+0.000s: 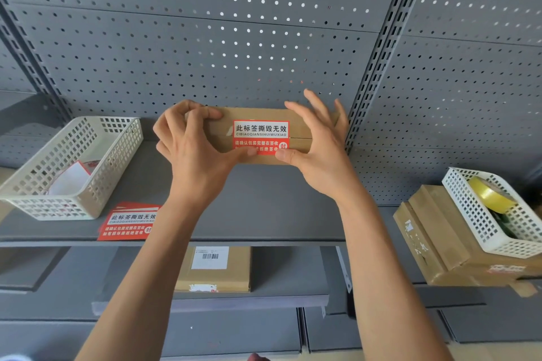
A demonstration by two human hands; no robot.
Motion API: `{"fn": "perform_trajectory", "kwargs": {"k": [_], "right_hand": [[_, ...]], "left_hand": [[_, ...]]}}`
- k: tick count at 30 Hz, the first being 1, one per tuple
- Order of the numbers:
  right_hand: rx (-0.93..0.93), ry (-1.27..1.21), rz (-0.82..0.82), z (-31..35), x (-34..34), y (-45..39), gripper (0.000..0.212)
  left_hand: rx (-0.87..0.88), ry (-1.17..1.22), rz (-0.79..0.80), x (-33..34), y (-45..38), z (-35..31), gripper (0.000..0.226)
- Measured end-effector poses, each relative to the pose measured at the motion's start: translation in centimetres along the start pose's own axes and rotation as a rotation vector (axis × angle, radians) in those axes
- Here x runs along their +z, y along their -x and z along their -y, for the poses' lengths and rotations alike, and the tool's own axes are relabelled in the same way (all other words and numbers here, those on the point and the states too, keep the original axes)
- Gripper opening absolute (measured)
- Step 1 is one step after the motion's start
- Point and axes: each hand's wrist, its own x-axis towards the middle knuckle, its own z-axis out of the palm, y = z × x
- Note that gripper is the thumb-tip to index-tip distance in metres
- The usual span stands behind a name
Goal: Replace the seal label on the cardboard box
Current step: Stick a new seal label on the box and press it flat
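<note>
Looks like the person steadies the cardboard box (258, 138) on the shelf (264, 208) by gripping its end with the left hand (190, 149), while the right hand (316, 149), fingers spread, thumbs the red seal label (261, 133) flat over the flap seam so it sticks.

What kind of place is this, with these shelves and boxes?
Probably a parcel packing or stockroom area. Grey metal shelves with a pegboard back hold cardboard boxes, one with a barcode label, a stack of red seal labels, and a roll of tape in a white basket.
</note>
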Motion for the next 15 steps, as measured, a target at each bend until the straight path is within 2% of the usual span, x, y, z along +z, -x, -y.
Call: {"fn": "perform_trajectory", "kwargs": {"k": [15], "right_hand": [[0.001,-0.080,0.056,0.1,-0.8,0.7,0.069]], "left_hand": [[0.052,0.045,0.082,-1.4,0.4,1.1,0.059]]}}
